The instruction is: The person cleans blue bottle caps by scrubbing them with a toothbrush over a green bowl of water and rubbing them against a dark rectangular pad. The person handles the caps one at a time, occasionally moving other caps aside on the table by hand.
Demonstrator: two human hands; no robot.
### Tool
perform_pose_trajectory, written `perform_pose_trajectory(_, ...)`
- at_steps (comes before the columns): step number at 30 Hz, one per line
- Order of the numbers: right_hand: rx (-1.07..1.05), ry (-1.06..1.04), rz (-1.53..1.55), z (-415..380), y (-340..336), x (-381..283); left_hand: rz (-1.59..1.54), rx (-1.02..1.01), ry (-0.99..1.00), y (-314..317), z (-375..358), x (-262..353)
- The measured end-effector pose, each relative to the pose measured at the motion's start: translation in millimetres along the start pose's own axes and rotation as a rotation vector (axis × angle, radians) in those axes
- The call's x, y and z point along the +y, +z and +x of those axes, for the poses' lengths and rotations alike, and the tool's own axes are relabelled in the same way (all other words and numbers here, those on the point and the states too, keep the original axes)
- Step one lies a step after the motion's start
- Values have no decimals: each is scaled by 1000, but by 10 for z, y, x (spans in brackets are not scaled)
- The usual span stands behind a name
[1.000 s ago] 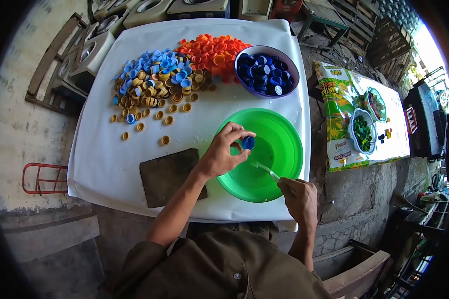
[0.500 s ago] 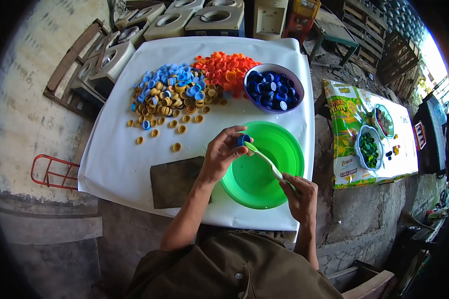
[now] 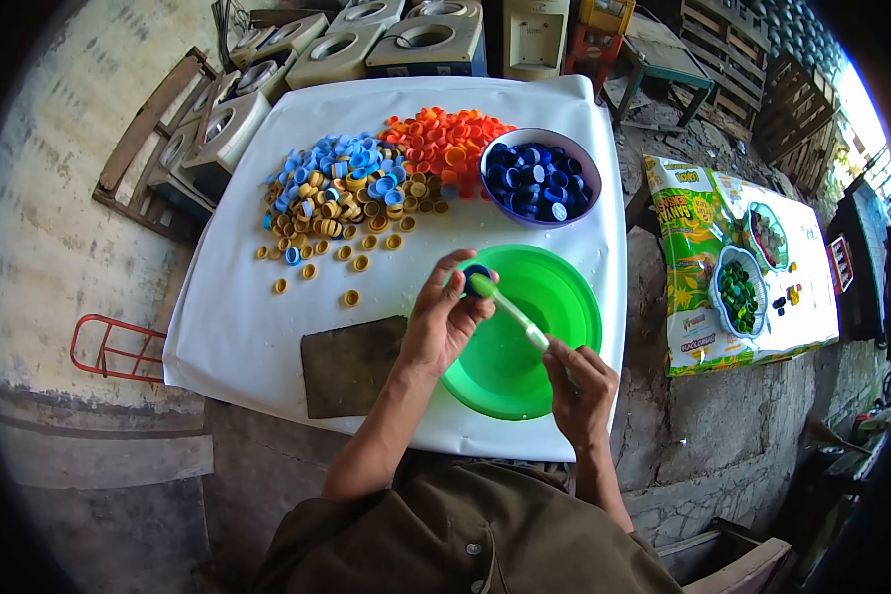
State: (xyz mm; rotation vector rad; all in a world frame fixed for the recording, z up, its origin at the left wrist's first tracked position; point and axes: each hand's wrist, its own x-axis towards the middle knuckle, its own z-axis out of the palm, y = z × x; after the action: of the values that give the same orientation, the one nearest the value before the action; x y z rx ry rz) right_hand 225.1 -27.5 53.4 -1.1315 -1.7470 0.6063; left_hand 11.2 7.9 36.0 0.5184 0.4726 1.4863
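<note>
A dark blue bottle cap [image 3: 476,269] is pinched in the fingertips of my left hand [image 3: 442,329], held over the left side of a green basin [image 3: 571,275]. My right hand [image 3: 582,394] grips a green and white toothbrush [image 3: 514,313] by its handle, its head right at the cap's opening. Behind the basin, a purple bowl [image 3: 593,170] is filled with dark blue caps [image 3: 537,180]. Piles of light blue caps [image 3: 329,158], yellow caps [image 3: 339,206] and orange caps [image 3: 444,134] spread across the white-covered table [image 3: 233,327].
A dark flat cloth or sheet [image 3: 348,371] lies left of the basin. To the right, a low surface covered with printed sacking [image 3: 688,247] carries a bowl of green caps [image 3: 738,287] and another bowl [image 3: 765,233]. Machine casings [image 3: 332,49] stand behind the table.
My right hand has shifted slightly left and up, with the toothbrush head closer over the cap. The cap has tilted a little in my left fingers.
</note>
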Motion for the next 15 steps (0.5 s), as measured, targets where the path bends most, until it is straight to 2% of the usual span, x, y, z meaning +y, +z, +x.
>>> perform_pose_trajectory(1,-8,19,-1,-17,-23,5,35,64,23,37,5,14)
perform_pose_trajectory(7,63,94,-14,-17,-39,48,59,29,-56,61,-57,-131)
perform_pose_trajectory(11,-31,107,9,-61,-41,61,88,26,-71,138,-60,-96)
perform_pose_trajectory(15,-14,176,69,-86,-143,109,44,70,-70,140,-55,-124)
